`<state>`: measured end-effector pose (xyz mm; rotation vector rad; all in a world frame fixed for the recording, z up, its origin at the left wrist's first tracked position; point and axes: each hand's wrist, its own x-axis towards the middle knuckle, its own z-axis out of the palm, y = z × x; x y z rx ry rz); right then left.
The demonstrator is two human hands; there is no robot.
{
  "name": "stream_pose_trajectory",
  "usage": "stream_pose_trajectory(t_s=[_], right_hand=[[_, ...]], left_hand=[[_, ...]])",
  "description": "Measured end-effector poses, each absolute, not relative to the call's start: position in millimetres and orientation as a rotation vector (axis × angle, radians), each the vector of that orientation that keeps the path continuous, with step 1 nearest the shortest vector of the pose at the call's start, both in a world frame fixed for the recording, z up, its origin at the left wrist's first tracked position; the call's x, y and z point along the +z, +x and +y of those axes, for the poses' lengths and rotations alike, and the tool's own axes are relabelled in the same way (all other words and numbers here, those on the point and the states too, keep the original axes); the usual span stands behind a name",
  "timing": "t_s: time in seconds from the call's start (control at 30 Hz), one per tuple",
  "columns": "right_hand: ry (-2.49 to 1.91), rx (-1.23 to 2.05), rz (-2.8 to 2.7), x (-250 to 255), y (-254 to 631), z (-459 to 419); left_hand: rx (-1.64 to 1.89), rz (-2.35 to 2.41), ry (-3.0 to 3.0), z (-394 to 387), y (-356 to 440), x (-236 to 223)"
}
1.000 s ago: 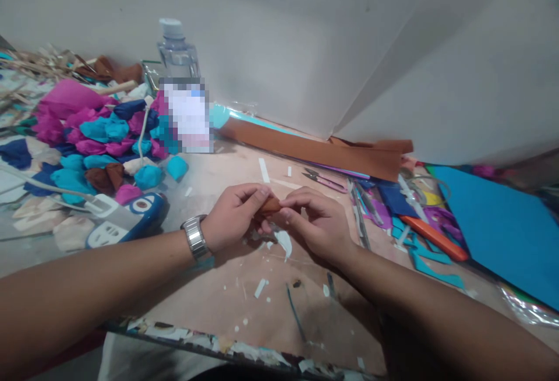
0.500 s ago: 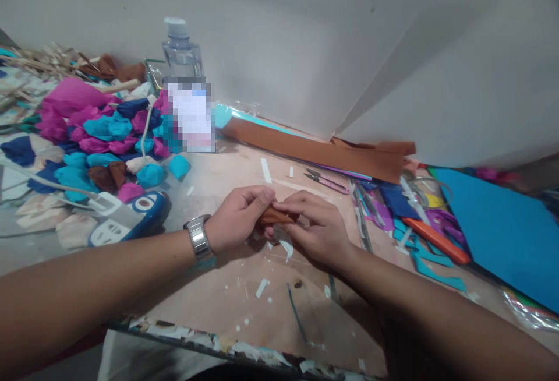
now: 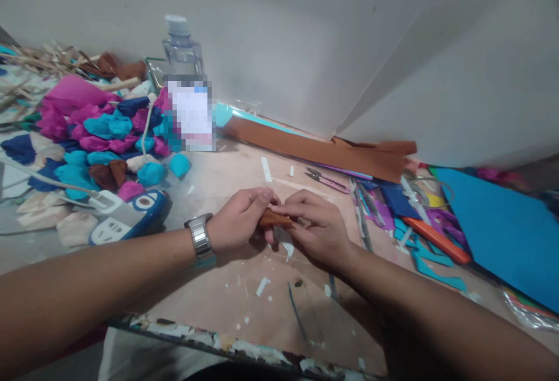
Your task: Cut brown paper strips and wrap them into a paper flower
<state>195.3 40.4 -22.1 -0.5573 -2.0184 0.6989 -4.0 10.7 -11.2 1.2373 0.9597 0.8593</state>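
A small folded piece of brown paper [image 3: 276,219] is pinched between my two hands above the middle of the table. My left hand [image 3: 239,216], with a metal watch on its wrist, grips its left side, thumb on top. The fingers of my right hand [image 3: 318,223] close on its right end. Part of the paper is hidden behind the fingers. Beyond the hands lie small pink-handled thread snips [image 3: 328,181] and a white paper strip [image 3: 266,169].
Left are crumpled pink, blue and cream paper puffs [image 3: 109,127], a blue-white power strip [image 3: 131,218] and a clear bottle [image 3: 183,52]. Brown sheets [image 3: 305,148] lie along the wall. Right are an orange-handled cutter [image 3: 437,240] and a blue sheet [image 3: 502,229]. The table's front edge [image 3: 209,340] is ragged.
Both hands stay in nearly the same place. The brown paper has turned slightly between the fingers, and the left fingers beneath it have shifted a little.
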Motion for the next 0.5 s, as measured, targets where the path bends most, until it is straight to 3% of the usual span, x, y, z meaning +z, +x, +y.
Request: stream_pose_trajectory(t_s=[0.3,0.5], right_hand=[[-0.563,0.660,-2.004,-19,194,39],[-0.762,0.801,-1.895,-19,196,41]], left_hand=[[0.873,0.931,1.233,10,-4,-14],[1.148,0.834,1.470,7,-7,-22]])
